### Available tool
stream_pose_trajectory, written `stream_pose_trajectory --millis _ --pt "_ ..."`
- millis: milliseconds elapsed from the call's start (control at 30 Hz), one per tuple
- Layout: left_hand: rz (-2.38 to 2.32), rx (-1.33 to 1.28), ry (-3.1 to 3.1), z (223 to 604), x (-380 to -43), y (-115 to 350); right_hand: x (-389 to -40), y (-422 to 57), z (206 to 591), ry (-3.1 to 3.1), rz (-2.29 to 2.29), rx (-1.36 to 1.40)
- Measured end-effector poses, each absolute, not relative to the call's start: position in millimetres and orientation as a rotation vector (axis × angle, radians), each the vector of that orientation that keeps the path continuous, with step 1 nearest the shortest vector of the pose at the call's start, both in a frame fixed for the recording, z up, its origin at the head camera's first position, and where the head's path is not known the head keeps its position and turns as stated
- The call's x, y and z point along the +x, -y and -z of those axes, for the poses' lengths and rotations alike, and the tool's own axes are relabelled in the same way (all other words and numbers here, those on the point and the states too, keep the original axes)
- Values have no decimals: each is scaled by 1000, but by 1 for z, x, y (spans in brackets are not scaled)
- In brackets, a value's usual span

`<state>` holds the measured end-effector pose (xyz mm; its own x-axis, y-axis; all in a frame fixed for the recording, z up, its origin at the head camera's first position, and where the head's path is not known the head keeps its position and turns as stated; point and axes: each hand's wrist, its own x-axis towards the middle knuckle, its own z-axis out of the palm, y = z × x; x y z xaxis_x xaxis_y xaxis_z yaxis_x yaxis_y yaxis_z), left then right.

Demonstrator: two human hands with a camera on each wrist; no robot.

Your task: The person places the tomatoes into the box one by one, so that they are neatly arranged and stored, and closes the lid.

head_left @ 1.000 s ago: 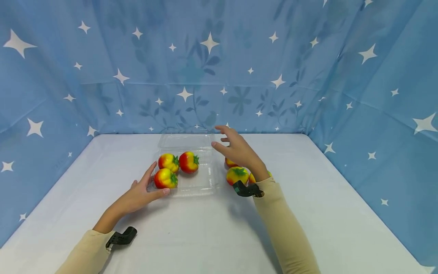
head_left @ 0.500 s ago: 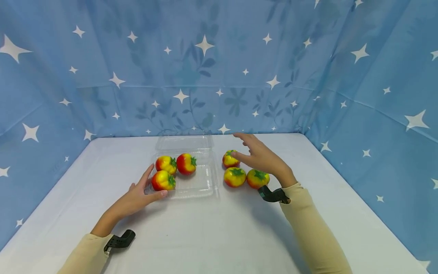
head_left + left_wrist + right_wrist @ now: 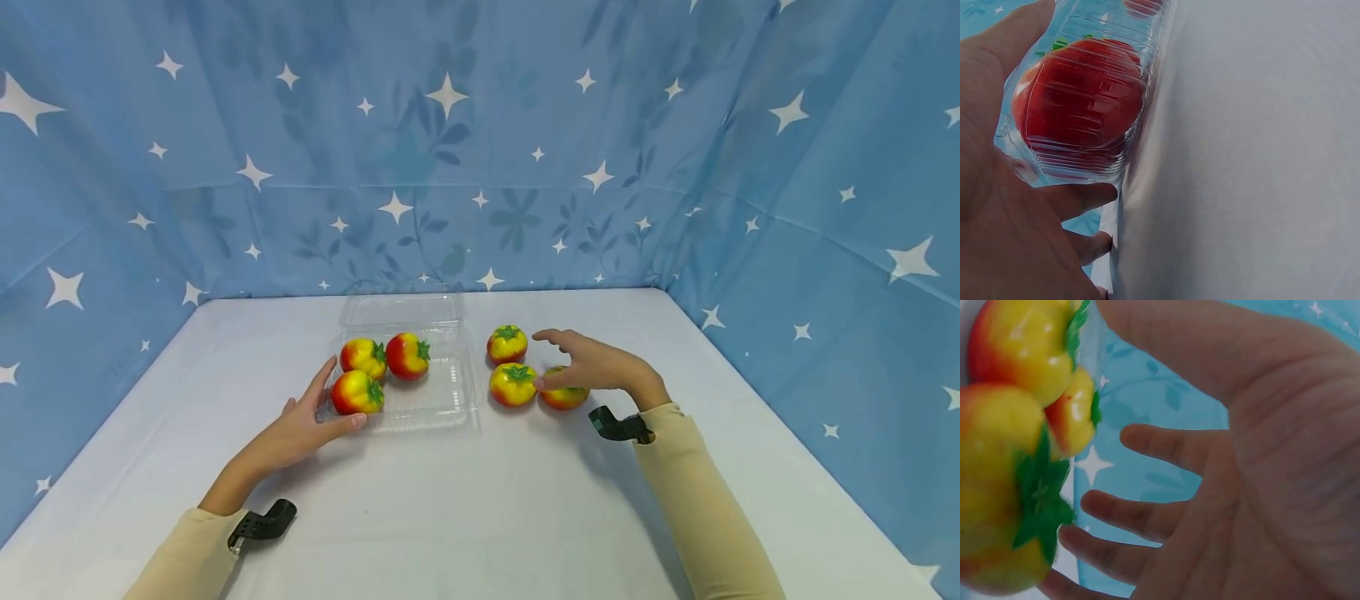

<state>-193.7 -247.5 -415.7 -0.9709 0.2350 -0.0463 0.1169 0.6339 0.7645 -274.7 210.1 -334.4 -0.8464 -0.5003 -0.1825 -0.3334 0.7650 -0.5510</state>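
Observation:
A clear plastic clamshell box (image 3: pixel 444 392) lies with its lid tipped back. Inside it sit a front-left toy fruit (image 3: pixel 356 392), a back-left toy fruit (image 3: pixel 362 358) and a redder toy fruit (image 3: pixel 407 357), all tomato-like, red and yellow with green leafy tops. My left hand (image 3: pixel 298 433) spans the box's front-left corner, thumb along the front and fingers extended at the side. Right of the box are a back toy fruit (image 3: pixel 507 343), a front toy fruit (image 3: pixel 513 385) and a right toy fruit (image 3: pixel 564 398). Over the last hovers my right hand (image 3: pixel 596 365), fingers spread and holding nothing, partly hiding it.
A white-covered table (image 3: pixel 420 508) carries everything. Blue curtains (image 3: pixel 525 167) with white stars hang behind and at both sides. The transparent lid (image 3: pixel 402 309) lies towards the table's far edge.
My right hand has moved right from beside the box and come down over the right toy fruit. My left hand stays at the box corner. The head view has shifted slightly.

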Motion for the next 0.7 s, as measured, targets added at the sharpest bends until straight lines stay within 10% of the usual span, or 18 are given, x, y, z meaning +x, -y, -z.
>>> stream_pose_trajectory --millis 700 --pt "-1262 295 -2703 415 -193 247 -280 -222 345 -2586 625 -547"
